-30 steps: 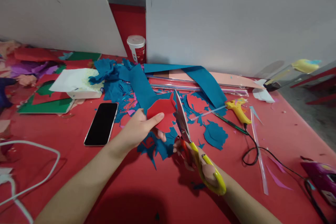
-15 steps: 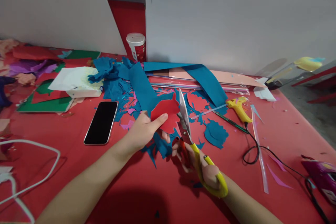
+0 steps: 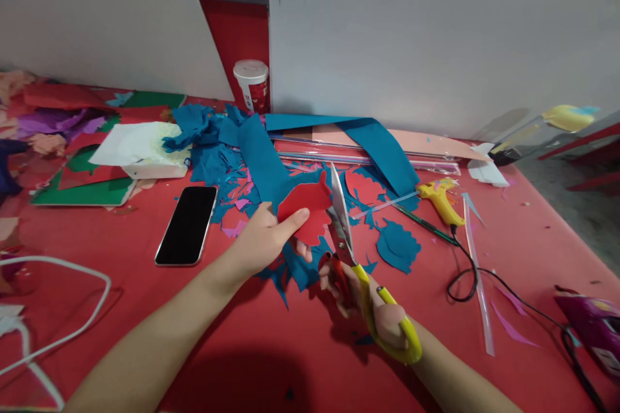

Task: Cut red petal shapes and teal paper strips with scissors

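Observation:
My left hand [image 3: 264,242] pinches a red felt cut-out [image 3: 305,206] above the red table, thumb on top and fingers underneath. My right hand [image 3: 382,319] is closed through the handles of yellow-and-red scissors [image 3: 346,239]. Their blades point up and away, right against the cut-out's right edge. Under both hands lie blue felt scraps [image 3: 295,268]. A blue leaf-shaped piece [image 3: 397,246] rests just right of the scissors, and another red cut-out [image 3: 363,188] lies beyond the blades.
A black phone [image 3: 188,224] lies left of my left hand. A yellow glue gun [image 3: 438,199] with a black cord [image 3: 465,284] sits to the right, beside a clear glue stick [image 3: 477,277]. A paper cup [image 3: 252,85] stands at the wall. A white cable [image 3: 58,310] loops at left.
Both hands have shifted slightly right with the cut-out and scissors; the blades stand a little more upright against the cut-out's edge. Since half a second ago almost nothing has moved.

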A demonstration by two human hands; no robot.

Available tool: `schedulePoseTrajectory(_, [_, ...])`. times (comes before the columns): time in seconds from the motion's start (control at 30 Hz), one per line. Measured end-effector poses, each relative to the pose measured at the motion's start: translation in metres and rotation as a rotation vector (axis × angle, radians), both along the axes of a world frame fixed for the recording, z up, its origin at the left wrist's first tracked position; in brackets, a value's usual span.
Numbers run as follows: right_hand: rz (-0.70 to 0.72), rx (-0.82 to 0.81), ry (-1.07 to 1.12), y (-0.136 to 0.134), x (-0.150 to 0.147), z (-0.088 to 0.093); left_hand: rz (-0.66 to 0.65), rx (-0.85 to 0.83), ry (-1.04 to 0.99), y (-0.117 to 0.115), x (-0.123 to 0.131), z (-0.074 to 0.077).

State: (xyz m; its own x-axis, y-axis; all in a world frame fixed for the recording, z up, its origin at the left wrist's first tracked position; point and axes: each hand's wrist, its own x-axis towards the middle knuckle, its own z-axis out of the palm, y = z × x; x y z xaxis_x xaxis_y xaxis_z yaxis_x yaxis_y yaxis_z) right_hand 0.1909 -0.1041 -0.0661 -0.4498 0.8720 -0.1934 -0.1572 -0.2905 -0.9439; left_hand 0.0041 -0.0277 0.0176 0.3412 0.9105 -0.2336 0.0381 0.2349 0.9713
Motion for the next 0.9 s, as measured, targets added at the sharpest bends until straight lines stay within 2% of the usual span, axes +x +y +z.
schedulePoseTrajectory(0.33, [0.017,0.022,0.061,0.005,-0.005,0.017,0.039,0.021,0.050,0.000,-0.001,0.007])
schedulePoseTrajectory(0.6, [0.042,0.012,0.059,0.005,-0.004,0.016,0.005,0.055,0.113,0.001,-0.006,0.009])
schedulePoseTrajectory(0.9, [0.051,0.024,0.004,0.006,-0.005,0.017,0.066,-0.011,0.209,-0.001,-0.008,0.011])
